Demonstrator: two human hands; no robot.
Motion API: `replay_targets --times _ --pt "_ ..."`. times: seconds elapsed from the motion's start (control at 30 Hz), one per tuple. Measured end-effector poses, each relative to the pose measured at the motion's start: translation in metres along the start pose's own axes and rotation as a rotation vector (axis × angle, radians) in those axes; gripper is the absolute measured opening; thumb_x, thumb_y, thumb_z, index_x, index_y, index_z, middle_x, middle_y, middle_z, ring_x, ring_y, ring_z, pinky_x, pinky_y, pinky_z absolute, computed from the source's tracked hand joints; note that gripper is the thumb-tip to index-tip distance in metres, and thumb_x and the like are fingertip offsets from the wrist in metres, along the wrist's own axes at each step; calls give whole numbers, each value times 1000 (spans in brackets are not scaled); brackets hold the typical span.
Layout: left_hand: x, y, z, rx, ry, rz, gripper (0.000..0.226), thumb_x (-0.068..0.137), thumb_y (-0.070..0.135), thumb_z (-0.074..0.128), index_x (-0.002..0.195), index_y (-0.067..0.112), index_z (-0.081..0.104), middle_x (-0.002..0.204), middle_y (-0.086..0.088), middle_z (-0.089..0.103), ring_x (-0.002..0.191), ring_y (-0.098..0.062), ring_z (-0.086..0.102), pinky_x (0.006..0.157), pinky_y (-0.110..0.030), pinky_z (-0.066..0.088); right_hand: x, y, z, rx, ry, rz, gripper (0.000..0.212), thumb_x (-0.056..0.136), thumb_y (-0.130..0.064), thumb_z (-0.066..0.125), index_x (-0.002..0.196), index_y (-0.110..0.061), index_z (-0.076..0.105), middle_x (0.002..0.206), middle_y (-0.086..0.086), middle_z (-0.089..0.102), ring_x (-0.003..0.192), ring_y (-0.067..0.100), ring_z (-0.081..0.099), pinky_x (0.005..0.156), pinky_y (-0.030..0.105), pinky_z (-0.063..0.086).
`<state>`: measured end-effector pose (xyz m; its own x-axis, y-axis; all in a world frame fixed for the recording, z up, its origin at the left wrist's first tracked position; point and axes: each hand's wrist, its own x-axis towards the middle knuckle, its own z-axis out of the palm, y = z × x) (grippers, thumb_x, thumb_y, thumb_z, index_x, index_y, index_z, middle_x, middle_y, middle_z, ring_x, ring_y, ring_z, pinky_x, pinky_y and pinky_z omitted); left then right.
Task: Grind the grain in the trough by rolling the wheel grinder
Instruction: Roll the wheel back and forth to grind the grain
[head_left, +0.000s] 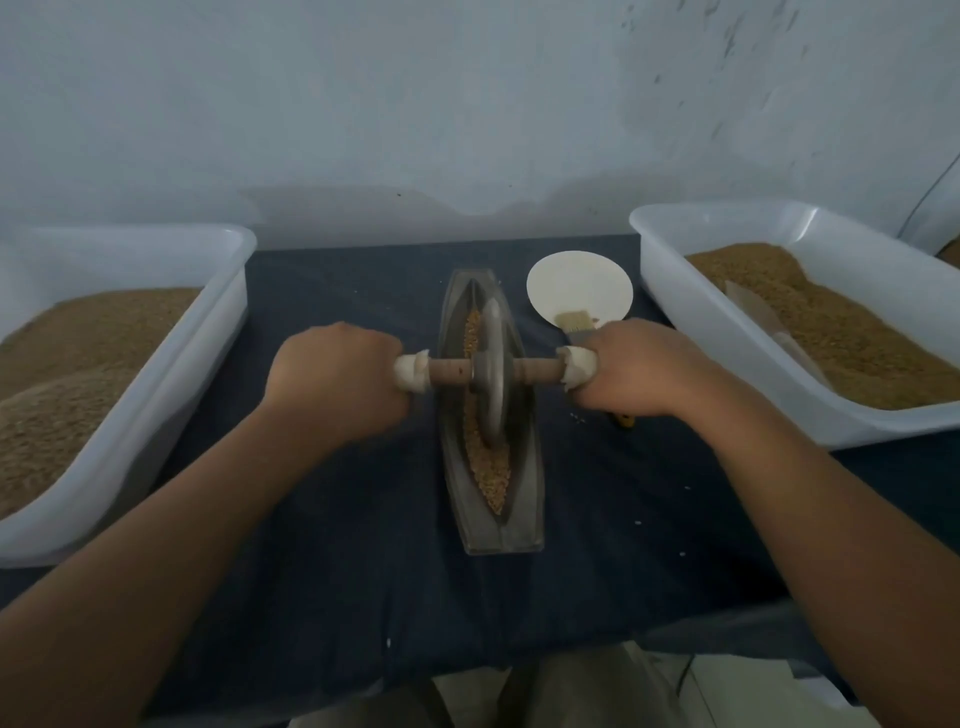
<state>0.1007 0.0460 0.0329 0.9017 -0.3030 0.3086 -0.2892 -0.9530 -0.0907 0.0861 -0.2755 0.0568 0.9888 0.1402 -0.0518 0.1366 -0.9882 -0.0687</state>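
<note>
A boat-shaped metal trough (524, 499) lies lengthwise on the dark cloth at the centre. Golden grain (488, 467) fills its groove. A grey metal wheel grinder (493, 374) stands upright in the groove near the trough's middle, on a wooden axle (535, 370) with white-wrapped ends. My left hand (337, 384) grips the left handle end. My right hand (639, 369) grips the right handle end. Both fists hide most of the white wrapping.
A white tub (156, 364) of brown grain stands at the left and another tub (670, 291) at the right, with a scoop lying in it. A white paper disc (576, 283) and a small brush (574, 319) lie behind my right hand. A wall stands close behind.
</note>
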Motion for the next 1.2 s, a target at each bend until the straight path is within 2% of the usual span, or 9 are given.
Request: replay_targets --times 0.17,0.27,0.47,0.57,0.67,0.77,0.9,1.03,1.2 --pt "51 -2 7 -17 -60 -105 26 81 48 61 69 25 58 70 6 59 62 -19 56 58 -31 45 41 -4 18 -148 386 52 33 85 -56 60 68 -28 54 64 -7 55 58 14 49 53 30 42" --pt "51 2 -1 -19 -65 -108 23 81 46 62 71 25 59 71 5 60 65 -22 59 61 -33 50 47 -3 13 -132 297 62 33 87 -56 56 69 -29 55 68 -7 58 61 15 51 55 31 45" --pt "-13 1 -6 29 10 35 34 79 56 55 62 28 47 57 11 48 50 -12 45 49 -24 26 -6 3 0 24 -98 -28 37 63 -66 57 79 -33 63 67 -7 67 60 8 64 54 34 51" --pt "-20 -4 2 -22 4 28 35 79 59 54 61 29 49 54 12 49 48 -10 47 47 -23 27 -12 2 -9 73 -164 -48 35 62 -64 62 78 -33 65 67 -8 69 59 8 65 57 37 55" --pt "1 -4 14 -86 -13 -77 36 83 58 53 64 28 54 62 11 55 54 -13 51 50 -26 32 8 -6 -7 -80 88 -40 31 77 -61 64 72 -31 61 67 -6 63 62 13 59 57 34 51" --pt "26 -7 27 -160 -35 -164 37 85 58 52 66 26 58 65 9 59 57 -14 55 50 -26 34 31 -15 -3 -239 377 -38 32 82 -54 68 66 -28 56 62 -7 51 55 12 43 50 27 30" --pt "32 -7 27 -155 -29 -177 33 79 55 54 65 26 58 64 8 59 57 -15 56 50 -24 34 39 -20 -5 -276 437 -46 25 78 -42 73 67 -26 59 61 -7 48 54 10 36 50 25 20" --pt "6 -4 18 -73 27 -113 36 84 54 57 62 27 52 59 10 53 52 -14 50 48 -24 29 21 -11 1 -171 259 -49 26 83 -51 66 70 -29 58 65 -7 58 59 12 53 51 29 37" --pt "-18 1 7 11 97 1 38 79 55 60 59 28 43 53 12 45 46 -11 42 48 -22 25 -7 1 -3 36 -123 -41 40 60 -68 58 85 -36 60 72 -8 68 66 9 65 59 36 53"
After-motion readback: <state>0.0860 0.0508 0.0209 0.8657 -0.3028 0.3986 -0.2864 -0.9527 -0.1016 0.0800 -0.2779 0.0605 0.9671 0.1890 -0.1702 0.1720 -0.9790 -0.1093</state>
